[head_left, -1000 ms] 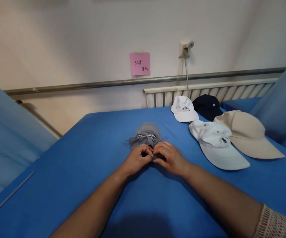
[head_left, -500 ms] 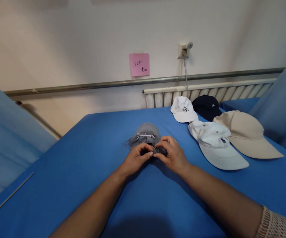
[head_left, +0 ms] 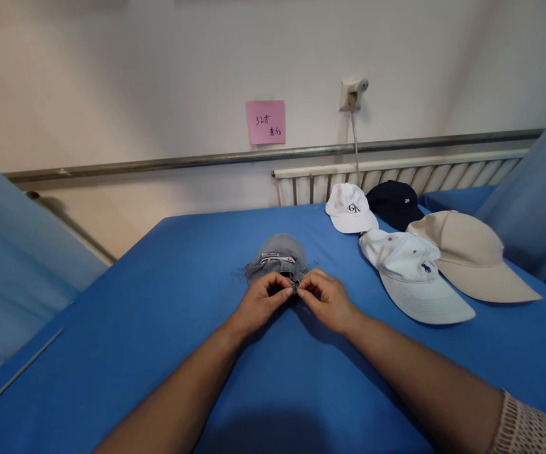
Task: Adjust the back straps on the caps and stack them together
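A grey cap (head_left: 278, 255) with a white label lies on the blue table (head_left: 169, 328), its back facing me. My left hand (head_left: 260, 302) and my right hand (head_left: 326, 301) meet at the cap's near edge. Both pinch its small back strap and buckle between thumb and fingers. The strap itself is mostly hidden by the fingertips.
To the right lie a white cap with a logo (head_left: 351, 209), a dark navy cap (head_left: 394, 203), a pale cap with a small emblem (head_left: 415, 275) and a beige cap (head_left: 469, 252). A thin stick (head_left: 15, 374) lies at the left edge. A radiator (head_left: 396, 175) and pink note (head_left: 265, 122) are behind.
My right hand lifted slightly off the strap half a second ago and has closed back in against my left hand. The cap has stayed in place.
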Motion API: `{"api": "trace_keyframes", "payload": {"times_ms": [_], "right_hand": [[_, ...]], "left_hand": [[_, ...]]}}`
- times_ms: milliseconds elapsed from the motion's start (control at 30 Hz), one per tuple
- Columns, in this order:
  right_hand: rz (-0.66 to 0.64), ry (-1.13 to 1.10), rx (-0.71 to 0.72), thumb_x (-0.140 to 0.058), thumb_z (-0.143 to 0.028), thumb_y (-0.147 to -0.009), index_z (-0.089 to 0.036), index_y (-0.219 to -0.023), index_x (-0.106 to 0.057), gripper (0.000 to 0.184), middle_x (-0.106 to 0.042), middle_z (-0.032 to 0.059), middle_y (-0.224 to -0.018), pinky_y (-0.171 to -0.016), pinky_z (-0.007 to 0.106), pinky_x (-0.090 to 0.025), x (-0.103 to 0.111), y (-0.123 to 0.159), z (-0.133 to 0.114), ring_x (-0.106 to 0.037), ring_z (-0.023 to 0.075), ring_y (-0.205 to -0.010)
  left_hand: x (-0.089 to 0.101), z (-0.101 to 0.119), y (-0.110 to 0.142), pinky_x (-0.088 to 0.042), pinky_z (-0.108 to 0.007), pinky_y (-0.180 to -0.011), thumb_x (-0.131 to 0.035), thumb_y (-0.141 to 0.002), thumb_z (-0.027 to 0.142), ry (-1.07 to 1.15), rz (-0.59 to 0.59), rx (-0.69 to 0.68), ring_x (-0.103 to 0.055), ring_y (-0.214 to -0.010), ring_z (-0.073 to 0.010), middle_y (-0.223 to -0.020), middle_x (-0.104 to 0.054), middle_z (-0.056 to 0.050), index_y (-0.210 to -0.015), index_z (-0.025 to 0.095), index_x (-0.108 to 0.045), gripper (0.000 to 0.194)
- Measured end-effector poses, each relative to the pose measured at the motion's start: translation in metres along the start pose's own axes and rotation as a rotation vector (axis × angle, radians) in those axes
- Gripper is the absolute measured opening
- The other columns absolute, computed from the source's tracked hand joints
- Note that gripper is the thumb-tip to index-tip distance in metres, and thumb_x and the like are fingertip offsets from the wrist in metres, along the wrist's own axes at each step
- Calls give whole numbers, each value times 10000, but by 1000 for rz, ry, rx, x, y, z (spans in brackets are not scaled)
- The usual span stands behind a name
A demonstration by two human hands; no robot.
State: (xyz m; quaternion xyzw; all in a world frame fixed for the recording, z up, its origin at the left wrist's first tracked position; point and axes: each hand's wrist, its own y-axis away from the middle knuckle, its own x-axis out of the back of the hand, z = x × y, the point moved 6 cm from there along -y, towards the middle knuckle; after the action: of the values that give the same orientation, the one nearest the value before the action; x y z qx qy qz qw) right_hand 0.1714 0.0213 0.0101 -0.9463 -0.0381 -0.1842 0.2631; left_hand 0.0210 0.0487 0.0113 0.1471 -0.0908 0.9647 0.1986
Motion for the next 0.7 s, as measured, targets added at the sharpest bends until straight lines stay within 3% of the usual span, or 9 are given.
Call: {"api": "trace_keyframes", "payload": {"times_ms": [200, 367, 700], "right_hand": [[33, -34, -32, -562, -101, -788, -191, -713, -591, 121, -564, -9, -751, -633, 245, -440, -1, -1, 5, -553, 122, -679], [14, -64, -53, -558, -118, -777, -193, -708, -596, 109, -572, -4, -745, -617, 241, -448, -2, 0, 6, -559, 126, -676], [24, -68, -124, -559, -199, -798, -192, -700, -581, 101, -558, -16, -707, -593, 231, -428, 0, -2, 20, -530, 118, -640]], "left_hand": [[-4, 13, 5, -448, -354, -874, -691, -772, 261, -225, 33, -164, -589, -942, -191, -1006, -647, -48, -1076, 201, -604, 322], [-11, 23, 10, -401, -409, -908, -644, -811, 275, -573, 42, -310, -587, -969, -228, -1019, -675, -53, -1036, 217, -635, 232], [-6, 24, 10, -407, -392, -877, -645, -827, 318, -641, 98, -321, -602, -923, -223, -975, -690, -53, -1010, 209, -650, 214]]}}
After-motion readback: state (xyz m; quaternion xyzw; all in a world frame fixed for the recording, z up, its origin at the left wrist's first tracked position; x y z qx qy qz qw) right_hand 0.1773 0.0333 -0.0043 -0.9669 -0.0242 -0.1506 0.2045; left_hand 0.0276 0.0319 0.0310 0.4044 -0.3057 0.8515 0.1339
